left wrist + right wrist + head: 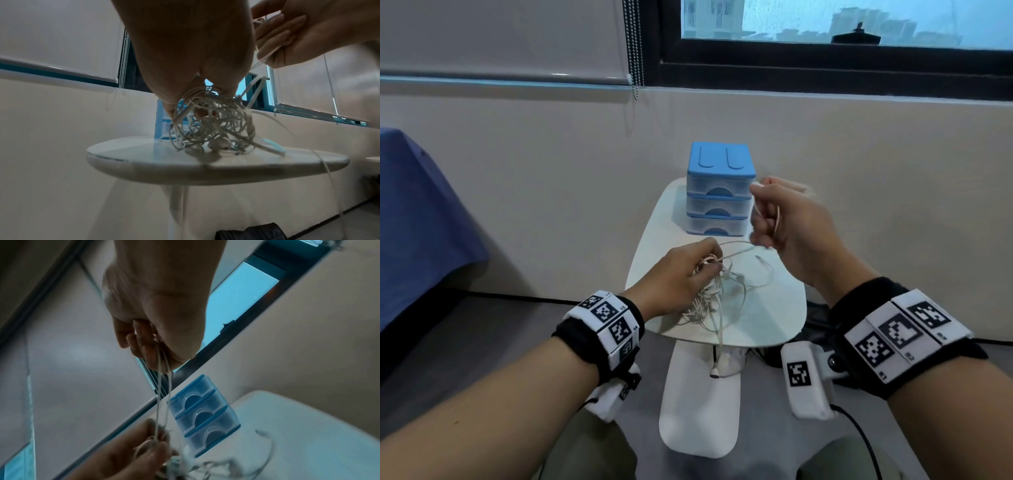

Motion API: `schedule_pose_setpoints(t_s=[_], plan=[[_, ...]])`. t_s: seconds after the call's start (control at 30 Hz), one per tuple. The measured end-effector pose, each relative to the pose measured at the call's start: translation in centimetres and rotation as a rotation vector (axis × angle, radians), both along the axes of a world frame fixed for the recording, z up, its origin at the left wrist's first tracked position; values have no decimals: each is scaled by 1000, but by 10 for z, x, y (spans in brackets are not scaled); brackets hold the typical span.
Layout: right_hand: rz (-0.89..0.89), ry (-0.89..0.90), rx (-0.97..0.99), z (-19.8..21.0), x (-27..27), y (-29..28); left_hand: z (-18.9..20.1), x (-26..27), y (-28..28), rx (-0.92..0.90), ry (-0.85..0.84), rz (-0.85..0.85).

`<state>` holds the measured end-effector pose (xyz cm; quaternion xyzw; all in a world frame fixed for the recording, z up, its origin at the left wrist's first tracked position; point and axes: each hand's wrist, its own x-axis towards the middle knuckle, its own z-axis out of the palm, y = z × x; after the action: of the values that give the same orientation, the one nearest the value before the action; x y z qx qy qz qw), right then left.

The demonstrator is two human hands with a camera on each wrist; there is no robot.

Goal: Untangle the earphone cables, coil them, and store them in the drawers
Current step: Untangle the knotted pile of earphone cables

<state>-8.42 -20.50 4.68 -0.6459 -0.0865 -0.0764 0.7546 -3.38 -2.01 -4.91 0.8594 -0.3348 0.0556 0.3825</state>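
Observation:
A tangle of white earphone cables (pixel 710 294) lies on the small white table (pixel 767 318), with one plug end hanging off the front edge. My left hand (pixel 688 270) grips the top of the tangle (pixel 207 120) with curled fingers. My right hand (pixel 784 219) is raised beside the drawers and pinches a loop of cable (pixel 162 382) that runs down to the tangle. The blue drawer unit (pixel 720 192) with three clear drawers, all closed, stands at the table's far end (pixel 203 415).
A wall with a window and a bead blind cord (pixel 635 44) rises behind the table. A blue-covered surface (pixel 417 219) lies to the left. The table's white base (pixel 698 404) and a dark cable are on the grey floor.

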Motion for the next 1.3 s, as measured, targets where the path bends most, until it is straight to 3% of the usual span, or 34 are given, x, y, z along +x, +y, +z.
schedule_pose_setpoints(t_s=[0.1, 0.27, 0.33, 0.4, 0.57, 0.77, 1.03, 1.3], plan=[[-47, 13, -300, 1, 4, -3, 1, 4, 3, 32, -15, -3], [-28, -2, -1465, -4, 5, -5, 7, 7, 1, 48, -40, -36], [-61, 7, -1624, -9, 7, -4, 10, 7, -1, 66, -69, -33], [-63, -31, -1514, -7, 10, -7, 10, 7, -2, 83, -83, -30], [-113, -222, -534, 31, -1, -8, 2, 11, 4, 90, -57, -9], [-70, -301, 184, 70, -23, -7, -3, 14, 8, -6, -75, 11], [-129, -281, -128, 51, -22, -20, 16, 8, 15, 29, 60, 10], [-281, -129, -440, 26, -8, -36, 26, 3, 20, 14, 150, 27]])
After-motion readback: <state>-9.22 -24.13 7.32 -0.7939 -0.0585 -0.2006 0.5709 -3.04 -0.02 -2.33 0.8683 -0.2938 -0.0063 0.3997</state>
